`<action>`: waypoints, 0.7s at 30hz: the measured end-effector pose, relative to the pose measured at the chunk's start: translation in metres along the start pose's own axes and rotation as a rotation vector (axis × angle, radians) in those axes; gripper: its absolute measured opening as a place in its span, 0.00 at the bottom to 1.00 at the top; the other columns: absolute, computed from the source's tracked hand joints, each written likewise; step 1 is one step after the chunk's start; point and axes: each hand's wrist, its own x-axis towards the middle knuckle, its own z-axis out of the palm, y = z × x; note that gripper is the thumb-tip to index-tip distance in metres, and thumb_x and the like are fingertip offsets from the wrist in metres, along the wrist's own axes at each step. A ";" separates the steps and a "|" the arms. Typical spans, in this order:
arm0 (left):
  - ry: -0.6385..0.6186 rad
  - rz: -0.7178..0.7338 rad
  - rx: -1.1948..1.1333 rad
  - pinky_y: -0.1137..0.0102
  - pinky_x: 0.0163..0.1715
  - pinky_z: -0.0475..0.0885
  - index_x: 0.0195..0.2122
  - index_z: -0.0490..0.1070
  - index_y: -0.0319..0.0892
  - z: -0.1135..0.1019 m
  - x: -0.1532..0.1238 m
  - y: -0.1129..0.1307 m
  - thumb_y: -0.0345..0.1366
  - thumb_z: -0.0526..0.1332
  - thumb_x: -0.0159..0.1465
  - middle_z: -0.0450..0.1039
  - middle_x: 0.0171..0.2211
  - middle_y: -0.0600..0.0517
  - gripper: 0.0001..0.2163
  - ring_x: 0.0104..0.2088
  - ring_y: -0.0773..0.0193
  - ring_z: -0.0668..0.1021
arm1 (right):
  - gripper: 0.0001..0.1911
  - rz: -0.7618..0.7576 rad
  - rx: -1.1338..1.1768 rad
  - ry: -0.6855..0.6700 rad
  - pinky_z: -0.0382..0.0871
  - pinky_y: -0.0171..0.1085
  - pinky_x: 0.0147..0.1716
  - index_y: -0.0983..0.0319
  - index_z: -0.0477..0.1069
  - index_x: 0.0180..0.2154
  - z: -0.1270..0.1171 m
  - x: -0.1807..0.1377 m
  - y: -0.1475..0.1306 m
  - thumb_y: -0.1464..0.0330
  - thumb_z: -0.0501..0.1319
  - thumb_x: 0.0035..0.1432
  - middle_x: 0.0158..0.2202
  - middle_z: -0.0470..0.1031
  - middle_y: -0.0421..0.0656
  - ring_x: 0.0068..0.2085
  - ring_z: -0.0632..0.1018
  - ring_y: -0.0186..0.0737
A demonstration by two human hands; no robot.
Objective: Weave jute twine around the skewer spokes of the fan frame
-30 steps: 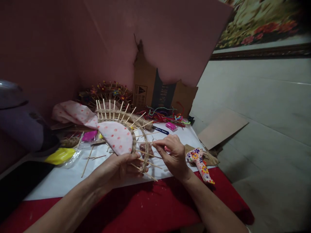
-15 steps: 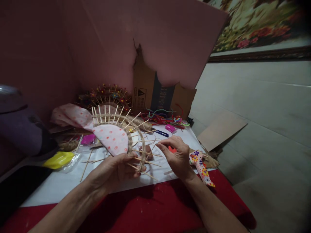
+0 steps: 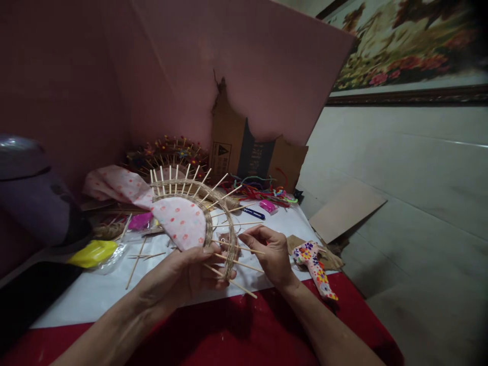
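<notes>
My left hand (image 3: 190, 267) grips the lower end of a fan-shaped craft piece (image 3: 179, 223). Thin wooden sticks radiate from it, bands of jute twine (image 3: 231, 244) are woven across them, and pink dotted cloth covers its middle. The fingers lie behind the lower sticks with the thumb in front. Just right of the twine band, my right hand (image 3: 269, 254) is closed in a pinch, thumb against forefinger. The strand of twine between its fingertips is thin and hard to make out here. A pink dotted cloth (image 3: 118, 185) extends from the piece's left side.
Behind stand a similar decorated fan (image 3: 168, 152) and torn cardboard (image 3: 255, 147). Coloured pipe cleaners (image 3: 263, 188), a blue cutter (image 3: 252, 212) and pink packet (image 3: 268, 206) lie beyond my hands. Right is a flowered cloth shape (image 3: 314, 267); left are yellow clay (image 3: 93, 253) and loose sticks (image 3: 135, 264).
My right hand has moved slightly left and down, closer to the woven band, still pinching. The craft piece has shifted a little right in view, with my left hand still holding it.
</notes>
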 end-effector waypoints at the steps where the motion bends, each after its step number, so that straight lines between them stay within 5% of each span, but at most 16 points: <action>1: 0.003 -0.006 0.012 0.65 0.37 0.68 0.35 0.74 0.35 0.000 0.000 -0.001 0.32 0.59 0.56 0.77 0.32 0.45 0.08 0.34 0.58 0.77 | 0.07 0.021 0.029 -0.005 0.63 0.34 0.24 0.62 0.72 0.24 0.001 0.000 0.000 0.65 0.63 0.48 0.22 0.72 0.40 0.24 0.71 0.34; 9: 0.005 0.039 0.077 0.62 0.43 0.67 0.33 0.75 0.30 -0.003 0.000 -0.004 0.30 0.56 0.57 0.77 0.33 0.39 0.10 0.36 0.55 0.77 | 0.07 -0.044 -0.068 0.017 0.65 0.35 0.29 0.61 0.74 0.24 0.000 0.000 0.005 0.65 0.64 0.47 0.24 0.72 0.41 0.27 0.71 0.34; 16: -0.023 0.090 0.017 0.59 0.40 0.67 0.39 0.73 0.38 0.003 -0.004 -0.001 0.40 0.56 0.59 0.77 0.31 0.44 0.13 0.32 0.55 0.78 | 0.10 0.094 0.139 -0.112 0.61 0.32 0.17 0.62 0.72 0.21 0.003 -0.002 -0.004 0.63 0.64 0.47 0.19 0.69 0.38 0.17 0.65 0.29; 21: -0.018 0.106 0.012 0.60 0.45 0.65 0.34 0.74 0.35 0.001 -0.003 -0.002 0.38 0.57 0.59 0.76 0.36 0.42 0.11 0.39 0.54 0.76 | 0.08 0.060 0.147 -0.152 0.66 0.33 0.24 0.63 0.73 0.22 0.005 -0.003 -0.002 0.65 0.64 0.46 0.22 0.73 0.40 0.23 0.72 0.33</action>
